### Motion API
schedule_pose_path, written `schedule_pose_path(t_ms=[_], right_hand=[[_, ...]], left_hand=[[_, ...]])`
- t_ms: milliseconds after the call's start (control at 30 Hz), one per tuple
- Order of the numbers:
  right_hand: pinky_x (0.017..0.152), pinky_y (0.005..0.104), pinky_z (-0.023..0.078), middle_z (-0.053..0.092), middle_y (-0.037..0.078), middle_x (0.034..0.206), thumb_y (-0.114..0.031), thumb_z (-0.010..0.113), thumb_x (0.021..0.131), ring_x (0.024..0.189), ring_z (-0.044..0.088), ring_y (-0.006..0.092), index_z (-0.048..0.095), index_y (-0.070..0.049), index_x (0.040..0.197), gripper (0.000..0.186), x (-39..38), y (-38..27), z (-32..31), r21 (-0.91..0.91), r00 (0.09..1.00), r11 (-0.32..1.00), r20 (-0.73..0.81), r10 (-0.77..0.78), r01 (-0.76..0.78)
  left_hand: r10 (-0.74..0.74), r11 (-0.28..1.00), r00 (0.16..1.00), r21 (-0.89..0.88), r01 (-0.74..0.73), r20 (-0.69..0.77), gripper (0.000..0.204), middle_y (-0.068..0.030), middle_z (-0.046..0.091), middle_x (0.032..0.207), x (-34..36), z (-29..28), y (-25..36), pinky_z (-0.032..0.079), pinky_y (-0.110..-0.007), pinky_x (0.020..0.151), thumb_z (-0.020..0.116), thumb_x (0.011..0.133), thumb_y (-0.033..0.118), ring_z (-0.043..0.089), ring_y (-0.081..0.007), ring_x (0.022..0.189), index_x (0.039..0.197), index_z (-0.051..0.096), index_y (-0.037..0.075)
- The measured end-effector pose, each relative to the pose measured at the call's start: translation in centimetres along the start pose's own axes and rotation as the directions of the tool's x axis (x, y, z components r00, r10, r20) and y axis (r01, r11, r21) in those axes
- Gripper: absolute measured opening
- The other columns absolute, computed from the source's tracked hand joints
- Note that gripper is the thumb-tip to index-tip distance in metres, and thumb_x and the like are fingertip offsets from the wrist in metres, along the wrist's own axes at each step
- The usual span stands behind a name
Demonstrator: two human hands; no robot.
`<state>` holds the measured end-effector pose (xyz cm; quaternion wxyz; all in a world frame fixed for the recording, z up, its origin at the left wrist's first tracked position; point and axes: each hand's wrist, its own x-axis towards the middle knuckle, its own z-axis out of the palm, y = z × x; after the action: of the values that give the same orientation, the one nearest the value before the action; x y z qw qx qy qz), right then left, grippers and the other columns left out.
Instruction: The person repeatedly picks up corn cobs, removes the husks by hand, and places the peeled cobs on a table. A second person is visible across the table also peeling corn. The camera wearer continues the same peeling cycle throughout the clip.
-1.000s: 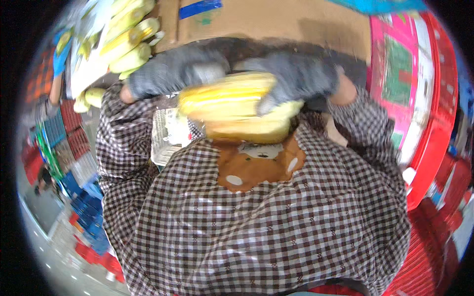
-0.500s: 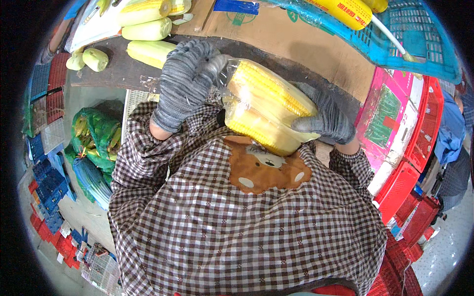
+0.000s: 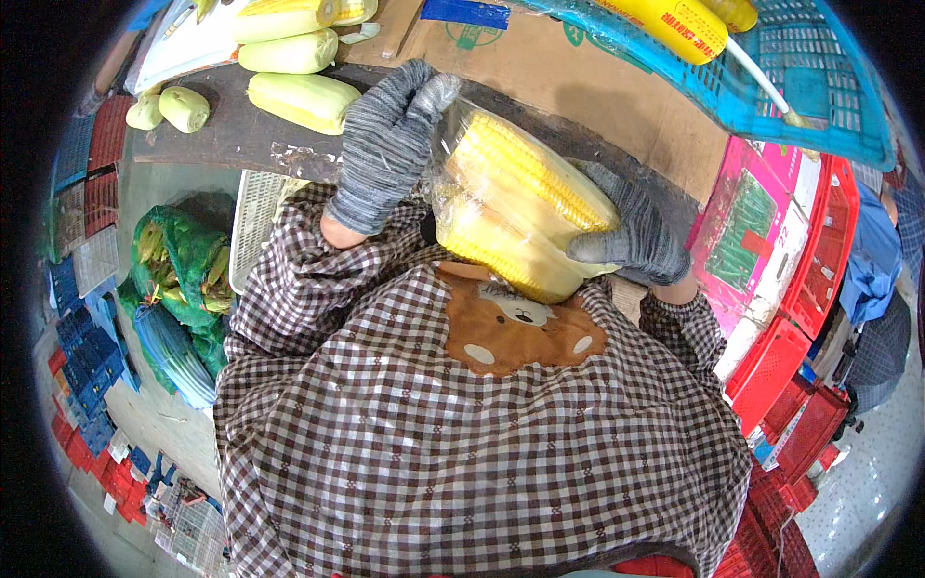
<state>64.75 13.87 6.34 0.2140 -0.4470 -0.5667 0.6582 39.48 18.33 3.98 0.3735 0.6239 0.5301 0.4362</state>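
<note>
Before a brown-and-white checked smock (image 3: 482,433), a pack of yellow corn cobs (image 3: 525,197) in clear plastic film (image 3: 447,166)

Head view: the pack is held at a slant between the hands, near the front edge of a dark, worn worktop (image 3: 231,130) and just above a brown bear-shaped patch (image 3: 525,328) on the smock. The left hand (image 3: 385,149), in a grey knitted glove, is raised at the pack's upper left corner, thumb and fingertips pinched together on the film. The right hand (image 3: 636,226), in a matching glove, grasps the pack's right end; its thumb lies across the near face, while its other fingers are partly hidden behind.

Beyond the pack lies a brown cardboard sheet (image 3: 597,125) with a strip of blue tape (image 3: 465,12). On the worktop beside the left hand rests a single pale green ear of corn (image 3: 302,102), and behind it a few pale ears (image 3: 289,52) lie together. Two short pale green pieces (image 3: 169,111) lie farther left.

At the upper right stands a blue plastic crate (image 3: 819,106) with a yellow cylinder (image 3: 670,27) at it. Beneath the crate is a pink-and-white box (image 3: 708,252), with a red plastic crate (image 3: 827,250) alongside. Low on the left sits a green mesh bag (image 3: 183,260), near a white perforated basket (image 3: 252,226).
</note>
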Motion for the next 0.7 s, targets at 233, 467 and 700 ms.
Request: schedule_pose_path(t_ms=[233, 467, 700], right_hand=[[0.089, 0.0314, 0.037, 0.053, 0.012, 0.111, -0.035, 0.074, 0.06, 0.102, 0.049, 0.0206, 0.047, 0.0, 0.117, 0.073, 0.2, 1.7, 0.7, 0.062, 0.999, 0.997, 0.019, -0.043, 0.041], [0.093, 0.0337, 0.036, 0.049, 0.015, 0.117, -0.016, 0.049, 0.084, 0.106, 0.047, 0.0272, 0.042, -0.004, 0.122, 0.041, -0.8, 5.3, 0.4, -0.453, 0.92, 0.851, -0.145, -0.364, 0.266], [0.092, 0.0338, 0.037, 0.05, 0.012, 0.114, -0.014, 0.044, 0.087, 0.103, 0.048, 0.0233, 0.046, -0.003, 0.117, 0.032, -0.9, 7.0, 1.8, 0.084, 0.961, 0.983, -0.238, -0.139, 0.162]], left_hand=[[-0.537, 0.789, 0.786, -0.148, 0.597, 0.306, 0.035, -0.0089, 0.061, 0.085, -0.4, 2.5, -5.0, 0.046, -0.027, 0.071, 0.059, 0.081, 0.033, 0.057, -0.0163, 0.079, 0.096, 0.059, 0.002], [-0.588, 0.288, 0.499, -0.412, 0.865, 0.636, 0.043, -0.011, 0.056, 0.097, -6.8, 7.1, -5.3, 0.044, -0.031, 0.078, 0.055, 0.082, 0.038, 0.054, -0.0187, 0.089, 0.105, 0.052, 0.002], [-0.395, -0.1, 0.477, -0.553, 0.827, 0.785, 0.052, -0.0131, 0.051, 0.109, -6.2, 5.5, -2.0, 0.042, -0.034, 0.086, 0.051, 0.083, 0.042, 0.051, -0.0211, 0.098, 0.114, 0.044, 0.001]])
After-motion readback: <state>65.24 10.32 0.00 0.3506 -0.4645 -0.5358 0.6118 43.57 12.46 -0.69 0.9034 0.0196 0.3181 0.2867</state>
